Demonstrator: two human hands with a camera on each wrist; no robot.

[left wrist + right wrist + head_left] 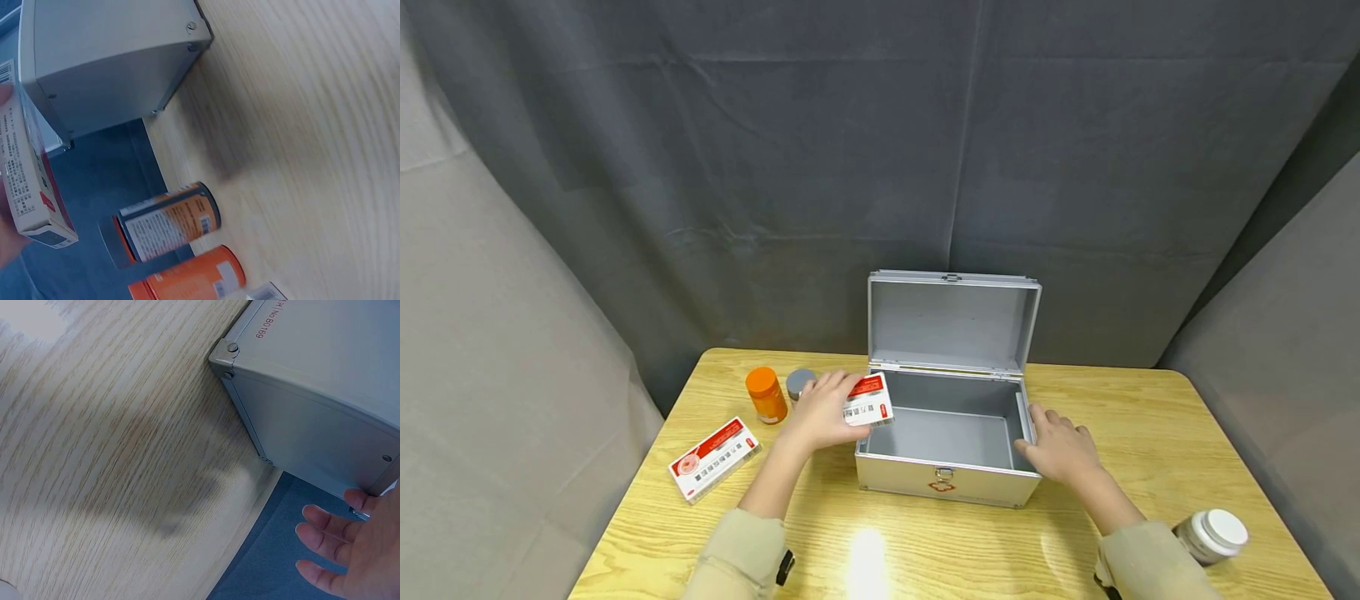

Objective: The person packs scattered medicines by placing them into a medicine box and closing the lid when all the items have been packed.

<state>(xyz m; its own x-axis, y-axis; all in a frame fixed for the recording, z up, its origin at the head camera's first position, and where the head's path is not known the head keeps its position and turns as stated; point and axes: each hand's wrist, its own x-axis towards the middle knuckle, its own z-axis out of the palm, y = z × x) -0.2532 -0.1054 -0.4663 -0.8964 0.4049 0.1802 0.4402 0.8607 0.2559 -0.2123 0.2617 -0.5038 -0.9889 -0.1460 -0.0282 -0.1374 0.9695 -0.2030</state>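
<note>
My left hand (827,410) grips a white-and-red medicine box (868,402) at the left rim of a silver first-aid case (936,485). In the left wrist view the box (25,162) shows its printed side, raised beside the case (112,50). The case lid (951,325) stands up. At the case's right rim is my right hand (1062,448), thumb over the inner edge. In the right wrist view its fingers (322,540) are spread and loosely bent, one overlapping the case's side. A narrow pale strip (1024,419) runs along the inside of the right wall.
Left of the case stand an orange bottle (766,396) and a grey-capped bottle (800,382), partly hidden by my left hand. Another medicine box (715,458) lies flat nearby. A white-lidded jar (1213,535) is by my right sleeve. The wooden table (940,550) ends before a dark curtain.
</note>
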